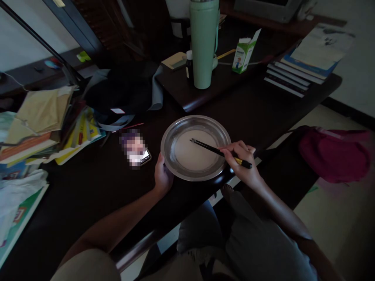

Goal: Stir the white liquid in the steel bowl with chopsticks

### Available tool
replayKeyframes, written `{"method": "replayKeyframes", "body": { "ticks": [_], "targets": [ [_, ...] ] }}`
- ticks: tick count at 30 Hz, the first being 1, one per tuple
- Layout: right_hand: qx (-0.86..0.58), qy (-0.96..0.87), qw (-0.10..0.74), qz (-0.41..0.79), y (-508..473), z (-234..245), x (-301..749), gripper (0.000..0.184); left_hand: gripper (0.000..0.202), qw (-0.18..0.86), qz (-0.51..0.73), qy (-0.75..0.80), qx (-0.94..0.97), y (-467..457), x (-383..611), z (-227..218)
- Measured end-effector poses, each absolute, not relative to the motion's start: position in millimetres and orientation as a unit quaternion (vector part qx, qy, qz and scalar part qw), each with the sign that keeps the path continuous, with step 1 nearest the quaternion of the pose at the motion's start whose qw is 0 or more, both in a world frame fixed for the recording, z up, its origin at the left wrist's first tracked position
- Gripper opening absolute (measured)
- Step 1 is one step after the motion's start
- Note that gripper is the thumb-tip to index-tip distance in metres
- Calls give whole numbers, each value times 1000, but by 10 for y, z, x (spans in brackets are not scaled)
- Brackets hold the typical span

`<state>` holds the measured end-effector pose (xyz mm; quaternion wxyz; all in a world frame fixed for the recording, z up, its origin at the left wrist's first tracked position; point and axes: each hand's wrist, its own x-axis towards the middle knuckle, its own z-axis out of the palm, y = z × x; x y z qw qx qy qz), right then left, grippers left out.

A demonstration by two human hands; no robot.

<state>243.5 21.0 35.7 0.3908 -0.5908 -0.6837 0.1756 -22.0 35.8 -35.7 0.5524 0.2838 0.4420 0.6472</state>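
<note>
A round metal basin [166,158] with a wide rim stands near the front edge of the dark table. Inside it lies a whitish, milky mixture [196,156]. My left hand [162,177] grips the basin's left side, thumb at the rim and the fingers hidden beneath. In my right hand [241,160] is a pair of dark chopsticks [209,147] with a yellow band near the thick end. Their tips reach over the mixture, at its upper middle; I cannot tell how deep they dip.
A phone [145,157] rests left of the basin. Behind stand a green tumbler [203,47], a small dark bottle [189,64] and a green-white carton [243,56]. Books [293,74] are stacked far right, a black bag [120,89] and papers [41,113] left. A magenta bag [335,156] hangs right.
</note>
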Motion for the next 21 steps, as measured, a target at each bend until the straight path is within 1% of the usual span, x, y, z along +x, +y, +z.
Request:
{"method": "replayKeyframes", "body": {
  "ticks": [4, 7, 16, 21],
  "targets": [
    [-605, -677, 389, 157, 145, 472, 2576, 29, 39, 556, 645, 439, 287, 356, -228, -365],
    [-609, -674, 383, 168, 61, 578, 2707, 30, 36, 558, 647, 435, 285, 365, -239, -386],
    [-585, -683, 351, 260, -85, 821, 2811, 32, 38, 555, 647, 441, 280, 385, -251, -426],
    [-551, -699, 345, 298, -26, 741, 2661, 31, 36, 560, 647, 436, 279, 373, -236, -395]
  ]
}}
